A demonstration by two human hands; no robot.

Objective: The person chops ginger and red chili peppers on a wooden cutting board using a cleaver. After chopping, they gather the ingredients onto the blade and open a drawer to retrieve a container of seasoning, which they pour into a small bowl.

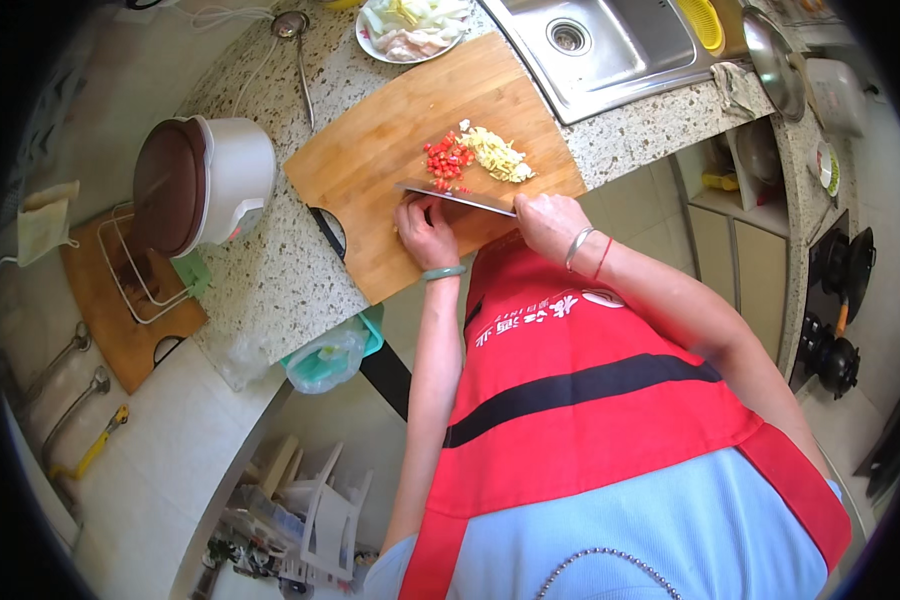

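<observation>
A wooden cutting board [370, 150] lies on the speckled counter in front of me. My right hand [553, 225] is wrapped round the handle of a kitchen knife [462, 198], its blade pointing left over the board's near part. Close behind the blade, my left hand [427, 235] rests on the board with its fingers curled; whatever lies under them is hidden. Just beyond the knife sits a small pile of chopped red chili [446, 157], a few bits lying next to the blade. Touching it on the right is a heap of pale yellow chopped pieces [498, 157], perhaps garlic or ginger.
A plate of pale sliced food [413, 28] stands past the board, with a ladle [302, 70] to its left. At left is a white rice cooker [238, 170] with a brown lid. The steel sink [630, 60] lies far right. A bagged green bin [328, 358] hangs below the counter.
</observation>
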